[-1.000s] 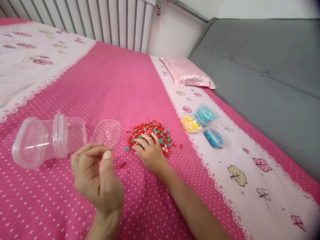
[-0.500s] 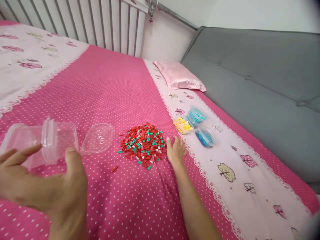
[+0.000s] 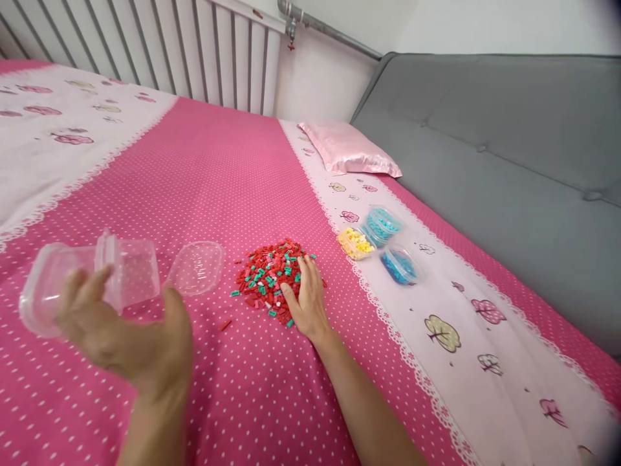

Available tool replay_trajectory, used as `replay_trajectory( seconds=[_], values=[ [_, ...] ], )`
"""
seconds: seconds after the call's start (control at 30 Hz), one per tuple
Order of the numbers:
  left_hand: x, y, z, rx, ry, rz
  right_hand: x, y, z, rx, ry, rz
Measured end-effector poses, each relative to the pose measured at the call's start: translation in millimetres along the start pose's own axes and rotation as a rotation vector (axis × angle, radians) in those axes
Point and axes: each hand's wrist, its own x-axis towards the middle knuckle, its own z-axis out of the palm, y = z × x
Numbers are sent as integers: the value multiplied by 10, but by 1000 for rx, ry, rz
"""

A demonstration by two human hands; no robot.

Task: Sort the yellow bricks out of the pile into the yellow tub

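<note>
A heap of small red, green and white building bricks [image 3: 264, 278] lies on the pink dotted bedspread. Over its right side rests my right hand [image 3: 308, 301], fingers stretched out and thumb apart, touching the bricks. My left hand [image 3: 129, 336] is in the air at the lower left, fingers spread, somewhat blurred, with nothing seen in it. Behind it, clear plastic containers [image 3: 138, 268] lie on their sides, partly hidden by the fingers. A clear lid [image 3: 196, 268] lies flat between them and the heap. One loose red brick [image 3: 225, 325] sits in front of the heap.
To the right stand small clear tubs: one with yellow pieces [image 3: 356, 243], one with turquoise pieces [image 3: 383, 223], one with blue pieces [image 3: 398, 265]. A pink pillow [image 3: 349, 150] lies farther back. A grey padded headboard [image 3: 495, 129] borders the right; a white radiator [image 3: 194, 52] is behind.
My right hand has moved left from beside the heap onto its right side, its fingers now extended. My left hand has shifted right and stays spread.
</note>
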Motion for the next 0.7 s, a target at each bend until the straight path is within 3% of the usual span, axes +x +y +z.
replay_trajectory(
  seconds=[0.03, 0.1, 0.23, 0.33, 0.53, 0.7],
  values=[
    [-42, 13, 44, 40, 46, 96, -4, 2, 2, 3, 21, 6],
    [-137, -21, 137, 77, -89, 180, -7, 7, 4, 23, 79, 9],
    [-271, -209, 237, 330, -540, 43, -5, 16, 1, 77, 200, -6],
    [-280, -279, 220, 462, -667, -9, -4, 28, -5, 105, 222, -7],
    [-245, -232, 176, 561, -673, -51, -19, 24, -50, 134, 260, -2],
    [-261, -119, 195, 253, -523, -9, -22, -138, -179, 208, 303, -10]
  ],
)
